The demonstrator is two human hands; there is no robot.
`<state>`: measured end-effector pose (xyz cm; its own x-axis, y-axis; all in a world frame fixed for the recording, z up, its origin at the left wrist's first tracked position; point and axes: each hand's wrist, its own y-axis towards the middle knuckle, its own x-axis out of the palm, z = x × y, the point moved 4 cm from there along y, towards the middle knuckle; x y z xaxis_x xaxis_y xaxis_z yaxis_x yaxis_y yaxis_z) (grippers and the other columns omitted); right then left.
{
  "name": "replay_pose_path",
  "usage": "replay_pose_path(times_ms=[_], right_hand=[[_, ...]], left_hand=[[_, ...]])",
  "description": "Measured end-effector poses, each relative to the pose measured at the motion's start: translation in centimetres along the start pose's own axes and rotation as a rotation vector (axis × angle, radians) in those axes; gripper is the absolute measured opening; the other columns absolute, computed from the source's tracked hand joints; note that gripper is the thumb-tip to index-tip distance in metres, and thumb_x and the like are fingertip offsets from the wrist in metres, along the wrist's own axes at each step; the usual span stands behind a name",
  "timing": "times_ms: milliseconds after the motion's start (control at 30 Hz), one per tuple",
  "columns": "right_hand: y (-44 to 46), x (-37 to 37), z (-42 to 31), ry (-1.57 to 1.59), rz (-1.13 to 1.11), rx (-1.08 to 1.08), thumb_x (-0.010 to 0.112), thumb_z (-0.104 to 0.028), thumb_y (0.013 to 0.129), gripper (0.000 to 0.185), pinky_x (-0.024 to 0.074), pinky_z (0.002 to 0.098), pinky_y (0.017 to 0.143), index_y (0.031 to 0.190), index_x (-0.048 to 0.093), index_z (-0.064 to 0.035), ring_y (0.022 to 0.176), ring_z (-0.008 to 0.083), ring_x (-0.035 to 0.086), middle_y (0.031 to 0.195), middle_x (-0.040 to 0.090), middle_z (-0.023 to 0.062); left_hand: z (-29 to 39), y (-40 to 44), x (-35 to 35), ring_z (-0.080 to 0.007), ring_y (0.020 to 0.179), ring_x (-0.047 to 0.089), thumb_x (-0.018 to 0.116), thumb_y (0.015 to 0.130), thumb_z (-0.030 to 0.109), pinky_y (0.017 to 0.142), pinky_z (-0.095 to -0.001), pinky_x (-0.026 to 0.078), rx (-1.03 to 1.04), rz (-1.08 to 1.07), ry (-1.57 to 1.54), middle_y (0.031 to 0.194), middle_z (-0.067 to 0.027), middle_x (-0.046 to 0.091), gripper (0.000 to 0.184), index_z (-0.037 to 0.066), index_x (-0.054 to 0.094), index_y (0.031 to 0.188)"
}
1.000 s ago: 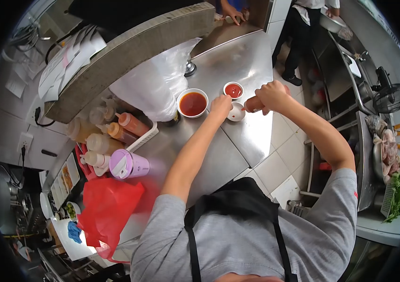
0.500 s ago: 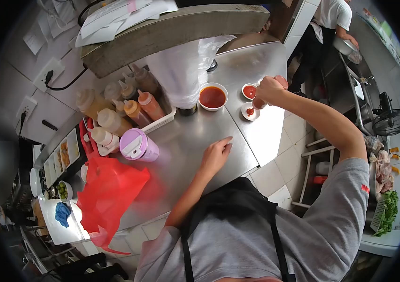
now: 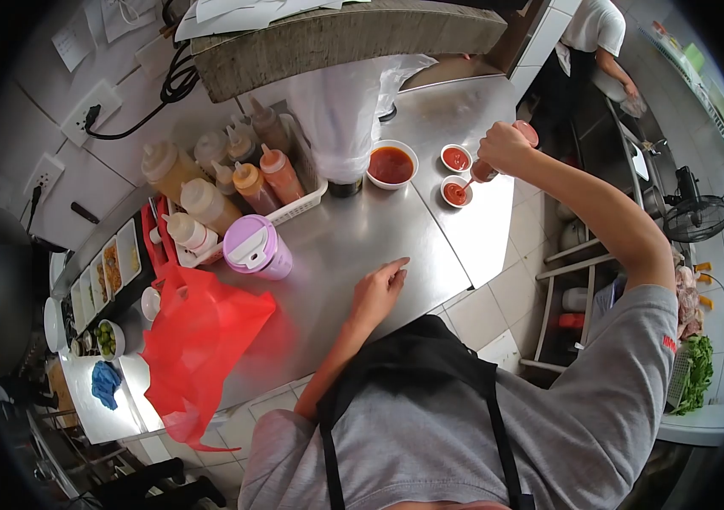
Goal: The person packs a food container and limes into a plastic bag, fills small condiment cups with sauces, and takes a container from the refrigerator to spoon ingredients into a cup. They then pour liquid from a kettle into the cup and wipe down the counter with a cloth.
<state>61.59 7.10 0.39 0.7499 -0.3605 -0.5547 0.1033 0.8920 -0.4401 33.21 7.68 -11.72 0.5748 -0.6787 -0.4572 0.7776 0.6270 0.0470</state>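
My right hand [image 3: 505, 150] is wrapped round a squeeze bottle [image 3: 484, 172] of red sauce, tipped with its nozzle down. Red sauce runs from the nozzle into a small white sauce dish [image 3: 456, 192]. Just behind that dish stands a second small dish [image 3: 456, 158], which also holds red sauce. To their left is a larger white bowl [image 3: 392, 165] of reddish-brown liquid. My left hand [image 3: 379, 291] rests at the steel table's near side, fingers loosely stretched, holding nothing.
A white basket [image 3: 300, 202] of several squeeze bottles stands left, near a lilac lidded cup [image 3: 257, 247] and a red plastic bag [image 3: 204, 327]. An overhead ledge [image 3: 345, 47] crosses the back. Another person [image 3: 596, 38] stands beyond the table, holding something near a sink.
The nearer dish has gained more red sauce, now covering most of its bottom. My right hand keeps the bottle tipped over it. The view has shifted slightly.
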Motion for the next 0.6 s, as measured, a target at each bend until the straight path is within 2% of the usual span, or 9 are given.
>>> replay_pose_path(times_ms=[67,167,267,367,600], right_hand=[[0.0,0.1,-0.2,0.034,0.012,0.008,0.067,-0.022,0.067,0.007,0.0456,0.0291,0.061,0.065,0.066,-0.0158,0.073,0.0155,0.064,0.072,0.065,-0.0024],[0.0,-0.9,-0.7,0.146,-0.168,0.058,0.071,-0.026,0.063,0.011,0.0455,0.0293,0.06,0.066,0.066,-0.016,0.073,0.0153,0.064,0.071,0.066,-0.0021],[0.1,-1.5,-1.6,0.111,-0.138,0.04,0.074,-0.027,0.059,0.015,0.0454,0.0291,0.06,0.066,0.067,-0.016,0.074,0.0151,0.064,0.071,0.066,-0.002],[1.1,-0.1,-1.7,0.038,-0.12,-0.006,0.073,-0.026,0.061,0.013,0.0451,0.0285,0.06,0.067,0.067,-0.0168,0.074,0.0148,0.064,0.072,0.066,-0.0023],[0.1,-0.4,-0.3,-0.012,-0.035,0.039,0.067,-0.021,0.067,0.004,0.0444,0.028,0.062,0.067,0.066,-0.0177,0.074,0.0143,0.063,0.073,0.065,-0.0028]], left_hand=[[0.0,-0.2,-0.1,-0.0234,0.068,0.06,0.055,0.085,0.018,0.063,-0.0329,0.047,0.003,-0.014,0.003,0.083,-0.0104,0.063,0.023,0.011,0.062,0.106],[-0.4,-0.5,0.0,-0.0236,0.069,0.06,0.055,0.085,0.018,0.065,-0.0327,0.047,0.025,-0.016,-0.008,0.086,-0.0106,0.063,0.023,0.011,0.062,0.106],[-0.1,-0.8,-0.5,-0.0236,0.07,0.06,0.055,0.085,0.018,0.065,-0.0327,0.047,-0.003,-0.041,0.01,0.088,-0.0103,0.063,0.023,0.011,0.062,0.106],[-0.5,-1.0,-0.7,-0.0193,0.064,0.059,0.057,0.084,0.013,0.063,-0.0286,0.046,0.047,-0.004,-0.009,0.082,-0.0139,0.063,0.024,0.007,0.061,0.106],[-0.5,-1.4,-1.0,-0.0196,0.066,0.059,0.057,0.083,0.014,0.064,-0.0285,0.046,0.014,-0.021,-0.012,0.084,-0.0141,0.063,0.025,0.006,0.061,0.107]])
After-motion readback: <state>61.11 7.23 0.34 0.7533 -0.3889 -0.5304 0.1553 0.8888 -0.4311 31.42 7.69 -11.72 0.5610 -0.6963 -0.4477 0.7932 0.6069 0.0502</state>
